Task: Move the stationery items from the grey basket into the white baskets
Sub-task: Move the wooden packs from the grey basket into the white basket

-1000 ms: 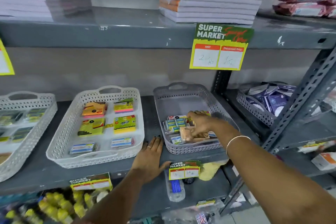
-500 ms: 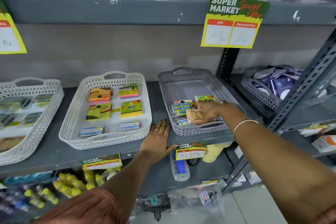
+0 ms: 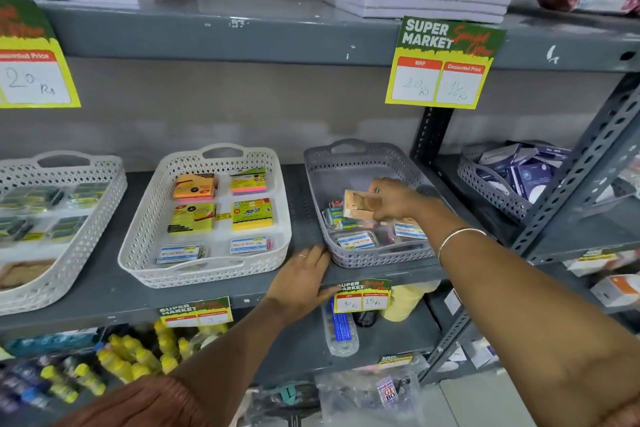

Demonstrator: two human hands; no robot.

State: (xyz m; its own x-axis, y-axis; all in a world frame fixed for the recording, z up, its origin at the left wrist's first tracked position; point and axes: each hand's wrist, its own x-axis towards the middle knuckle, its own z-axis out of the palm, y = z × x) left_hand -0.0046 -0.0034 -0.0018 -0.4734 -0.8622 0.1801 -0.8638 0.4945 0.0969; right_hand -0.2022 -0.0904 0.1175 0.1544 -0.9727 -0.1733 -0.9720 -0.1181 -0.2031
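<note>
The grey basket (image 3: 360, 163) stands on the shelf right of centre, with small packets (image 3: 356, 240) lying in its near half. My right hand (image 3: 398, 199) is inside it, shut on a tan wooden block (image 3: 362, 204) lifted above the packets. My left hand (image 3: 304, 279) lies flat and open on the shelf edge between the grey basket and the middle white basket (image 3: 138, 236). That white basket holds sticky-note pads (image 3: 252, 215) and small labelled packets. A second white basket (image 3: 86, 218) sits at the far left with dark packs and a tan item.
A dark metal upright (image 3: 588, 163) rises right of the grey basket, with another grey basket of blue packs (image 3: 485, 184) behind it. Price cards (image 3: 443, 62) hang from the shelf above. The lower shelf holds yellow bottles (image 3: 131, 360) and a pen pack (image 3: 341, 329).
My right hand has lifted the wooden block up off the packets in the grey basket. The left hand stays on the shelf edge. The camera has moved closer.
</note>
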